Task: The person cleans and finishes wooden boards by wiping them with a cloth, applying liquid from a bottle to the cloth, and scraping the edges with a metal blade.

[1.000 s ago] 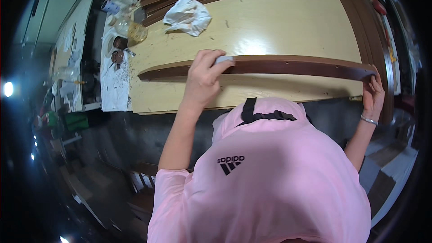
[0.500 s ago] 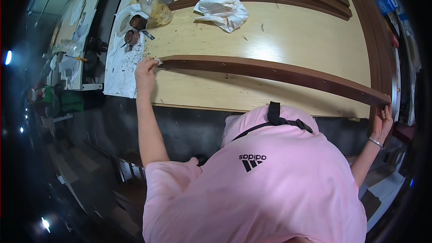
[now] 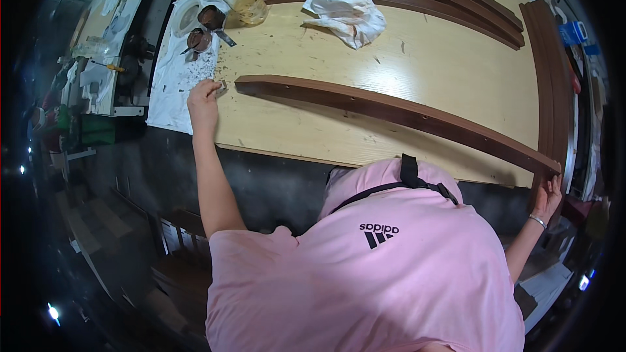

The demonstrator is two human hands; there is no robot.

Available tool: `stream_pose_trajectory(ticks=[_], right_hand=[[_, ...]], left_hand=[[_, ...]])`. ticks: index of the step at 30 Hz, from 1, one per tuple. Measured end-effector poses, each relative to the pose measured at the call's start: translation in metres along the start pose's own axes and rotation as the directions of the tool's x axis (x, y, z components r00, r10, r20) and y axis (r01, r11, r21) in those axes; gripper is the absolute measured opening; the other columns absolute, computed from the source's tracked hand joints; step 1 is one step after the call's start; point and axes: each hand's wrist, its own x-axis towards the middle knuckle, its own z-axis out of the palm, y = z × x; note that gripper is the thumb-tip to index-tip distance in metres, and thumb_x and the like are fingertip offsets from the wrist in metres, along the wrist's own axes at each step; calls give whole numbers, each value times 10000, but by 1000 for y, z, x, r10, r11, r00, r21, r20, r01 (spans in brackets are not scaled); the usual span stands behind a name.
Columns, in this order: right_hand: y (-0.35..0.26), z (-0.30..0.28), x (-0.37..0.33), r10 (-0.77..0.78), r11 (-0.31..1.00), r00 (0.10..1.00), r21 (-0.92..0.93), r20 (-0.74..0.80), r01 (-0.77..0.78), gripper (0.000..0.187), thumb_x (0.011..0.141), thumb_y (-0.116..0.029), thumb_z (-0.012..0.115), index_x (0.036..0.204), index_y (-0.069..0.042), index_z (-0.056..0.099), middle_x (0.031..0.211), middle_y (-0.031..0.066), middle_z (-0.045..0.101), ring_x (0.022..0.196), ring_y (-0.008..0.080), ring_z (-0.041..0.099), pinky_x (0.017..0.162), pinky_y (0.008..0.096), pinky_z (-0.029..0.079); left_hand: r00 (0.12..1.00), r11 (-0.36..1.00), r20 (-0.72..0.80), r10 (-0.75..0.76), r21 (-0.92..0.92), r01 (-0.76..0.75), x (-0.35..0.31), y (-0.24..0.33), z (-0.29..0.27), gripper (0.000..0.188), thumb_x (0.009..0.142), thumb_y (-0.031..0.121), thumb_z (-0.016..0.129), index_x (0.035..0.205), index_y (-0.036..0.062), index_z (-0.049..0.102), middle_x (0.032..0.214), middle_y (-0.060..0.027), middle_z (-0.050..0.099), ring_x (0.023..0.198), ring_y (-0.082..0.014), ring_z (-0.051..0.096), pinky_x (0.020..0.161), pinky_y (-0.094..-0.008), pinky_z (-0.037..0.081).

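The brown bar (image 3: 391,106) is held crosswise by the right hand (image 3: 546,199), its left end near a pad (image 3: 223,87) pinched by the left hand (image 3: 203,98).

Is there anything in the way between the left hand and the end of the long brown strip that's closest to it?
Nothing visible: the left hand pinches a small greyish piece, and past that only a narrow gap over the yellowish tabletop separates it from the long brown strip.
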Motion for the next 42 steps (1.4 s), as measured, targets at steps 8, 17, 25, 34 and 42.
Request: stream_pose_trajectory(ticks=[8, 17, 25, 34, 42], right_hand=[[14, 35, 3, 102, 995, 962, 36, -252, -96, 374, 901, 30, 524, 1272, 55, 482, 1216, 187, 562, 1160, 268, 524, 1033, 389, 415], [20, 29, 9, 130, 991, 945, 19, -300, -130, 380, 862, 51, 541, 1234, 95, 483, 1181, 180, 567, 1116, 274, 538, 1015, 371, 431], [34, 80, 3, 104, 994, 958, 12, -266, -105, 361, 847, 56, 548, 1204, 96, 521, 1168, 183, 579, 1108, 259, 545, 1023, 367, 424], [36, 59, -5, 22, 999, 974, -21, -224, -27, 401, 852, 45, 568, 1248, 73, 506, 1176, 164, 594, 1089, 230, 573, 984, 329, 452], [45, 78, 6, 3, 999, 974, -32, -227, -10, 366, 830, 71, 566, 1196, 74, 553, 1130, 146, 613, 1050, 214, 588, 969, 332, 475]], left_hand=[[995, 996, -58, -83, 35, 85, 15, -25, -2, 202, 759, -64, 598, 912, 22, 697, 1025, -151, 660, 993, -295, 619, 878, -360, 475], [994, 985, 44, 102, -143, -95, 82, 102, 57, 331, 772, 87, 653, 1103, 67, 658, 1235, -164, 578, 1170, -334, 508, 1000, -407, 391], [873, 916, 407, 271, 170, -364, 120, 262, 177, 509, 730, 275, 728, 1178, 66, 608, 1311, -206, 500, 1186, -352, 504, 980, -431, 419], [555, 337, -207, 806, -611, -717, 12, 460, 152, 325, 705, 43, 628, 1028, 22, 596, 1043, -162, 572, 961, -303, 559, 872, -400, 453], [697, 676, 94, 711, -363, -641, -38, 333, 125, 476, 648, -82, 579, 1106, 45, 610, 1129, -137, 630, 1072, -310, 580, 927, -417, 450]])
